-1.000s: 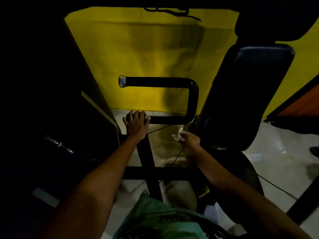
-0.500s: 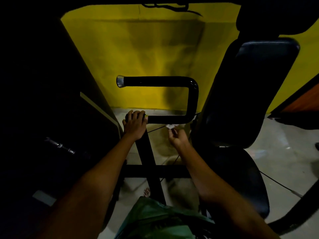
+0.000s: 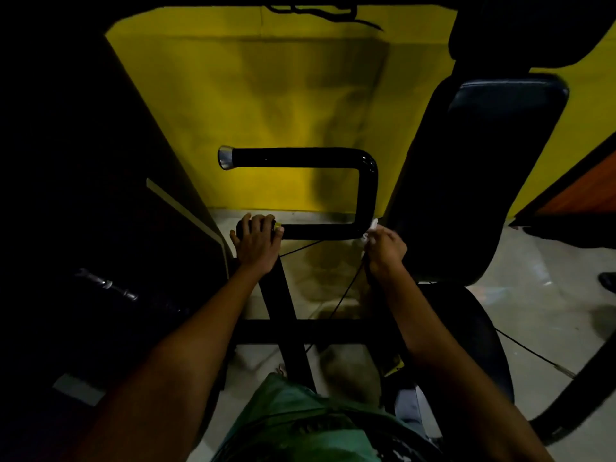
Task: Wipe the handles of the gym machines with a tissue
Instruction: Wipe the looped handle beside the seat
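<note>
Clearly, my left hand (image 3: 257, 244) gripped the near end of the black U-shaped handle (image 3: 366, 191), while my right hand (image 3: 385, 250) pinched the white tissue (image 3: 370, 229) against its lower bend.

There is only 1 view, from a camera on the person's head. It looks forward and down, with wide-angle bending at the edges. Both forearms enter from the near edge, close to the lens. The black handle (image 3: 365, 195) is in the middle, and the yellow wall (image 3: 266, 95) is far behind it.
</note>
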`<state>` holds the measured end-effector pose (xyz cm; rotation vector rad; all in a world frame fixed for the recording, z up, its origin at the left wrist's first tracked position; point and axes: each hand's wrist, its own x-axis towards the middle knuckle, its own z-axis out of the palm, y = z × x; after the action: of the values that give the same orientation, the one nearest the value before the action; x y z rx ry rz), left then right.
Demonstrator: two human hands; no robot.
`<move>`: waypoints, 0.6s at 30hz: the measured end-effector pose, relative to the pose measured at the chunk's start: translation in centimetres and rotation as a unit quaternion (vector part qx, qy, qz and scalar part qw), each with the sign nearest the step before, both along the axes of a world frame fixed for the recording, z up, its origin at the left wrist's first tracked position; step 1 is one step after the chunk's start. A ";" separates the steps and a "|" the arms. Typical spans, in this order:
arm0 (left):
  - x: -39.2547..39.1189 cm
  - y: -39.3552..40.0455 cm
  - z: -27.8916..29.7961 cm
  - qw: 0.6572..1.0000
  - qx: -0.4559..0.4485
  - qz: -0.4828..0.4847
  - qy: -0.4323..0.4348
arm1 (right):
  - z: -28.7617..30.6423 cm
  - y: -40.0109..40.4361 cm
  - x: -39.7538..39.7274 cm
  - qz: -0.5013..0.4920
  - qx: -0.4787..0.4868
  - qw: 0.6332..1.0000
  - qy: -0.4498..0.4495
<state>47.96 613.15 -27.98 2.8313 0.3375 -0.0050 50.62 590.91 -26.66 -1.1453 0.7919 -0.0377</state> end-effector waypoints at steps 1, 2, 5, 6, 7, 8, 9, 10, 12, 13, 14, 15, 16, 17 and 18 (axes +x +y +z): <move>0.0 0.0 0.1 1.000 -0.001 0.000 0.004 | 0.4 -0.1 0.4 0.003 -0.055 0.998 -0.025; 0.0 0.0 0.2 1.000 -0.002 -0.001 0.007 | 1.1 -0.2 0.8 0.011 -0.121 0.991 -0.056; -0.1 -0.1 0.3 1.000 0.003 -0.001 0.012 | 1.9 -0.1 0.6 0.045 -0.259 0.957 -0.120; -0.1 -0.1 0.4 1.000 0.003 0.000 0.011 | 1.4 -0.1 0.3 0.050 -0.273 0.953 -0.119; -0.1 -0.1 0.4 1.000 0.002 0.001 0.011 | 0.9 -0.2 0.0 0.051 -0.272 0.955 -0.108; -0.1 -0.1 0.4 1.000 0.001 0.001 0.011 | 0.6 -0.2 -0.1 0.051 -0.260 0.960 -0.093; 0.0 0.0 0.4 1.000 -0.001 0.000 0.013 | 0.6 -0.3 0.0 0.053 -0.251 0.963 -0.082; 0.0 0.0 0.5 1.000 -0.004 -0.002 0.014 | 0.9 -0.5 0.4 0.057 -0.257 0.961 -0.081; 0.0 0.1 0.6 1.000 -0.011 -0.005 0.014 | 2.2 -0.4 1.2 0.057 -0.291 0.949 -0.109; 0.0 0.0 0.6 1.000 -0.012 -0.006 0.011 | 3.0 -0.3 1.4 0.049 -0.310 0.941 -0.130; -0.1 0.0 0.6 1.000 -0.011 -0.005 0.009 | 3.5 0.0 1.5 0.042 -0.332 0.930 -0.154; -0.1 0.0 0.5 1.000 -0.008 -0.004 0.008 | 3.5 0.2 1.3 0.041 -0.350 0.919 -0.177; -0.1 0.0 0.5 1.000 -0.007 -0.002 0.008 | 3.3 0.3 1.0 0.043 -0.362 0.911 -0.193; -0.1 0.0 0.5 1.000 -0.008 -0.001 0.010 | 2.6 0.4 0.7 0.042 -0.368 0.908 -0.197; -0.1 0.0 0.5 1.000 -0.011 -0.002 0.013 | 2.0 0.3 0.4 0.031 -0.366 0.911 -0.186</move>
<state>47.91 613.16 -27.52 2.8116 0.3363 -0.0447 50.99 591.22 -24.68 -1.8027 0.3909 -0.5233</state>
